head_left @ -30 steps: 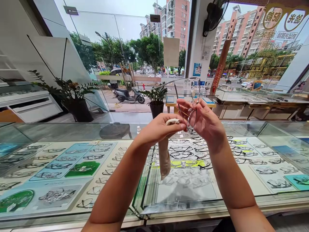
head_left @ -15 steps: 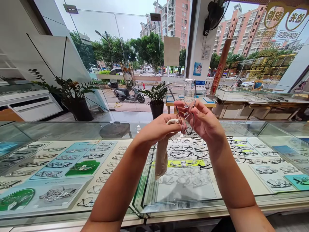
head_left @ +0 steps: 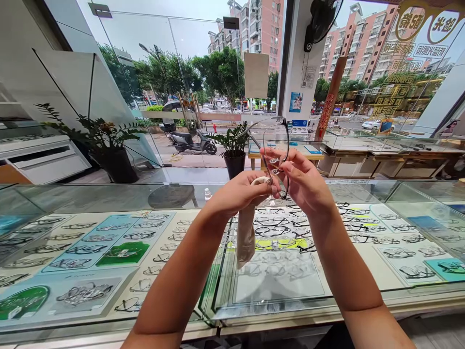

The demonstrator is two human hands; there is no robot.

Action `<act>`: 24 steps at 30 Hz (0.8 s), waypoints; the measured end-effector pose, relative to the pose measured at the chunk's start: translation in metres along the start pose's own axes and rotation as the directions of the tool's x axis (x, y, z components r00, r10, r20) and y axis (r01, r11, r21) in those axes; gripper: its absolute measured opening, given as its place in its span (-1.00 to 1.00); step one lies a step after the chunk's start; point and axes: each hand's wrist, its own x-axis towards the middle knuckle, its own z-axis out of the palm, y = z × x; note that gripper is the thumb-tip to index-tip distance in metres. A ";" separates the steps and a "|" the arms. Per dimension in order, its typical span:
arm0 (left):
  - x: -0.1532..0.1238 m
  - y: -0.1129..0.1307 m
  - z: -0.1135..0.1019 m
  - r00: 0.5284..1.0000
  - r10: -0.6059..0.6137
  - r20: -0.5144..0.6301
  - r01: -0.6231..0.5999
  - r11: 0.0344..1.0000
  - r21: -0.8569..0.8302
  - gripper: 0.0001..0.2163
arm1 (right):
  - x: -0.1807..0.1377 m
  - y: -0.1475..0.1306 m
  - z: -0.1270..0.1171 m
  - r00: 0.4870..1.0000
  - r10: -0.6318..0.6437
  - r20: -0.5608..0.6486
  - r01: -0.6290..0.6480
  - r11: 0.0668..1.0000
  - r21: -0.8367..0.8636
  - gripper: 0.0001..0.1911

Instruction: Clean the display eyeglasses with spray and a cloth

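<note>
A pair of thin metal-framed glasses (head_left: 276, 145) is held up above a glass display counter (head_left: 109, 291). My right hand (head_left: 305, 186) pinches the frame near its bridge, with the lenses stacked one above the other. My left hand (head_left: 240, 194) is closed round a beige cleaning cloth (head_left: 246, 232), which hangs down from the fist, its thumb tip touching the lower lens. Both forearms rise from the bottom edge of the view.
Under the counter glass lie several rows of spectacle frames (head_left: 283, 228) on coloured mats. Behind the counter stand two potted plants (head_left: 234, 150) and a shop window onto a street with a parked scooter (head_left: 189, 141). A further glass counter (head_left: 392, 145) runs at the right.
My right hand has turned the glasses, so the upper lens now faces me more broadly. The cloth has swung slightly and the view has shifted a little.
</note>
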 end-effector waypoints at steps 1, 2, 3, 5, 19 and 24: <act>0.000 0.001 0.001 1.000 0.005 -0.012 -0.005 1.000 -0.009 -0.78 | 0.000 0.000 0.000 1.000 -0.021 -0.014 0.021 1.000 -0.020 -0.62; -0.001 0.001 0.002 1.000 0.006 -0.021 -0.006 1.000 -0.013 -0.77 | 0.001 0.000 0.001 0.999 -0.039 -0.029 0.038 0.998 -0.040 -0.63; -0.001 0.001 0.002 1.000 0.004 -0.029 -0.004 1.000 -0.017 -0.76 | 0.001 0.000 0.001 0.998 -0.052 -0.044 0.050 0.997 -0.055 -0.65; -0.002 0.001 0.003 0.999 -0.004 -0.045 0.002 1.000 -0.027 -0.74 | 0.002 0.000 0.001 0.995 -0.069 -0.078 0.065 0.996 -0.053 -0.67; 0.001 -0.003 0.006 0.982 0.035 -0.185 -0.050 0.996 -0.077 -0.74 | 0.007 0.016 -0.001 0.947 -0.163 -0.276 0.171 0.985 0.006 -0.71; 0.002 -0.002 0.009 0.966 0.047 -0.254 -0.079 0.990 -0.115 -0.74 | 0.009 0.017 0.001 0.912 -0.113 -0.393 0.201 0.961 0.191 -0.66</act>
